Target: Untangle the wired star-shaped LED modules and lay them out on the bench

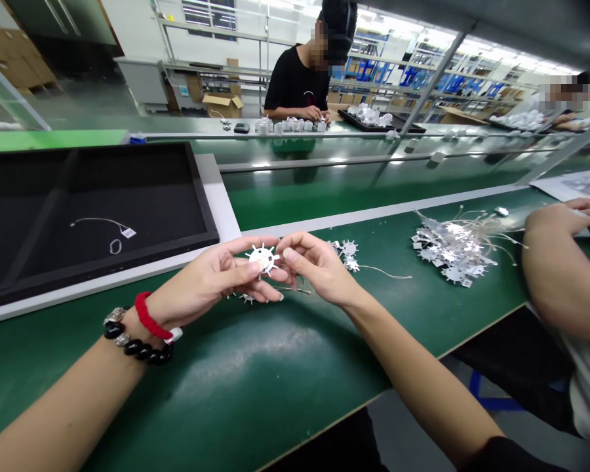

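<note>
A white, sun-shaped flat piece (pixel 261 259) with thin spokes is pinched between the thumb and fingers of my left hand (pixel 226 270). My right hand (pixel 314 265) touches its right edge, thumb and index finger pressed together at one spoke. Whatever small part may lie between those right fingertips is too small to make out. Below and behind my hands, more spoked pieces (pixel 349 249) with thin wires lie on the green table (pixel 255 367). A large pile of similar silvery pieces (pixel 455 249) with wires sits further right.
At the left stands a black tray (pixel 142 190) holding a wired white tag (pixel 128 232) and a small ring (pixel 115 246). A person's arm (pixel 565 275) reaches in at the right. Across the bench, another person (pixel 299 82) handles small white parts (pixel 295 125).
</note>
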The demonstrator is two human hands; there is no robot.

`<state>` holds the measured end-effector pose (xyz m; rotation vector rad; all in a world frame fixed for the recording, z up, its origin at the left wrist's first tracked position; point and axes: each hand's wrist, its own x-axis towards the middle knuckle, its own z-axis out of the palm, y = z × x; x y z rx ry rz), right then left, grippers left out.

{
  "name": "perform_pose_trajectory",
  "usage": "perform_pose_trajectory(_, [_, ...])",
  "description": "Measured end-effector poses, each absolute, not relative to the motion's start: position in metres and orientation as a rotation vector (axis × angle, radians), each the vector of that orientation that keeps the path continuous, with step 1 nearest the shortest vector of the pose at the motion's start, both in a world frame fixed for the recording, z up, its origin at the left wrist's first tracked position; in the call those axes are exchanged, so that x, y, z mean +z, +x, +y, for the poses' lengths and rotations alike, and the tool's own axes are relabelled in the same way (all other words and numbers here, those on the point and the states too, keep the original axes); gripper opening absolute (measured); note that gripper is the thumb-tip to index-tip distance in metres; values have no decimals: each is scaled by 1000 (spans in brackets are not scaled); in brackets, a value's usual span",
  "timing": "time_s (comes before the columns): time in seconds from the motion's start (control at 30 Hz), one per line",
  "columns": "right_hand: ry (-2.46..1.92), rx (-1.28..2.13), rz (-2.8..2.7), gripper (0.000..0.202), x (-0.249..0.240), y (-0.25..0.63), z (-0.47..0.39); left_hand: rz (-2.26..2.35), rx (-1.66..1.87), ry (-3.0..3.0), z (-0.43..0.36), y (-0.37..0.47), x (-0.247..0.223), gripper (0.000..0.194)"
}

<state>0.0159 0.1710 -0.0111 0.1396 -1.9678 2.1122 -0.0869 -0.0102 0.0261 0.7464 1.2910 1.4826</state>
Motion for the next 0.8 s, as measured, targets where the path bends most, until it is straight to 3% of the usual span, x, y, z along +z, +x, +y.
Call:
perform_pose_trajectory(0.4, [178,2139,-2089,33,-7,17,175,1317,1411,785,-10,-89,25,45])
perform_pose_trajectory(0.8, [138,2175,-2163,24,-7,20,176,1480,1320,893,-10,-89,25,70])
